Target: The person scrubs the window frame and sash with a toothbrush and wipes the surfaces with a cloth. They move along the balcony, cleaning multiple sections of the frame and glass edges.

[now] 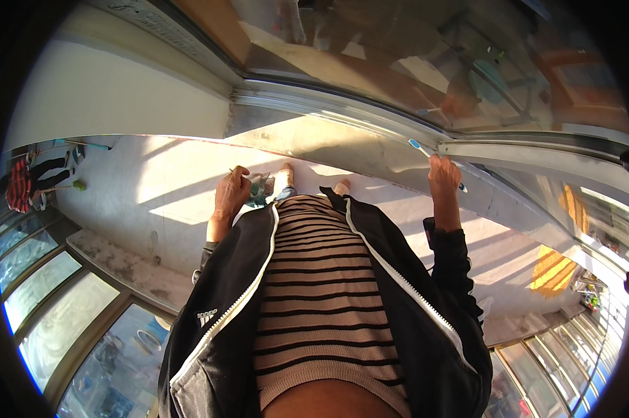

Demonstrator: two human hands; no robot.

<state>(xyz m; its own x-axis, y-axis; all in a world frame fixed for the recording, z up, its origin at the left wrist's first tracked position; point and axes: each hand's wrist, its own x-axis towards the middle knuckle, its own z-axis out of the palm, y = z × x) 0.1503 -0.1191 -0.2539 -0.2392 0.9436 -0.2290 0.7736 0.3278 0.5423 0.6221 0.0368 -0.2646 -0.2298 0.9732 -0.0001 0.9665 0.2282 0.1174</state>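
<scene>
My right hand [444, 175] is closed around the white handle of a small brush [421, 147] with a blue oval head. The head points up and to the left, close to the metal frame of a sliding glass door or window [340, 109]. Below my fist, the handle's dark blue end sticks out. On the other side, my left hand [231, 194] is closed, with a crumpled, translucent greenish plastic bag [260, 189] hanging beside it. My fingers hide the grip on the bag, and its contents cannot be made out. A reflection of the brush shows in the glass pane [346, 47].
A pale wall [121, 94] borders the frame at left. At far left, a person [19, 180] in a striped top is beside a broom [78, 184] and a dustpan [78, 154]. A yellow patch [552, 269] lies on the floor at right. Windows [69, 308] line the side behind me.
</scene>
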